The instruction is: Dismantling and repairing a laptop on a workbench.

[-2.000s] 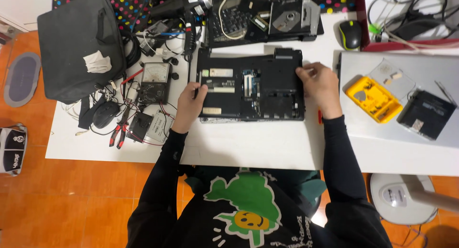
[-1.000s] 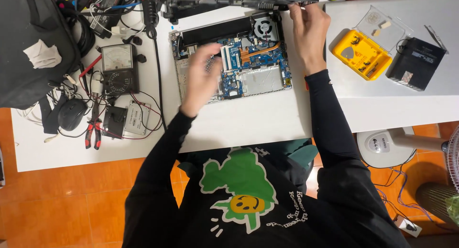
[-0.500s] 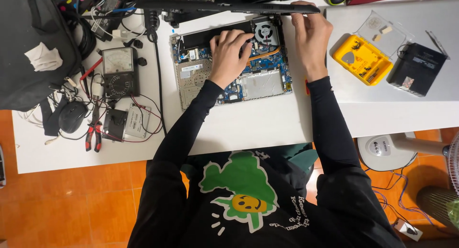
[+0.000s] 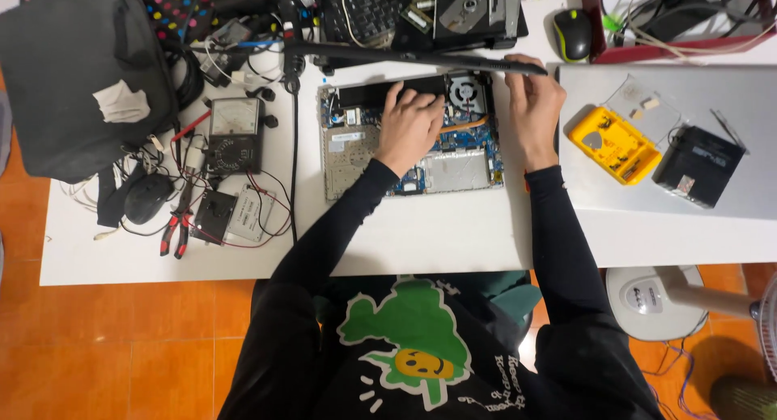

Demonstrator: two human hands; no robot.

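Observation:
An opened laptop (image 4: 356,173) lies bottom-up on the white table (image 4: 421,242), its circuit board, fan and battery showing. My left hand (image 4: 411,127) rests flat on the exposed parts near the black battery strip, fingers spread, holding nothing. My right hand (image 4: 530,104) grips the right end of the black bottom cover (image 4: 388,56). The cover is raised above the laptop's far edge and shows edge-on as a thin dark bar.
Left of the laptop are an analogue multimeter (image 4: 233,133), red-handled pliers (image 4: 174,235), a black mouse (image 4: 146,197), tangled wires and a black bag (image 4: 73,72). To the right, a yellow parts case (image 4: 613,143) and black box (image 4: 698,165) rest on a silver laptop lid (image 4: 728,104).
The black bottom cover, flat on the laptop two seconds ago, is now lifted off at the far side. My left hand moved onto the exposed internals; my right hand stayed on the cover's right end.

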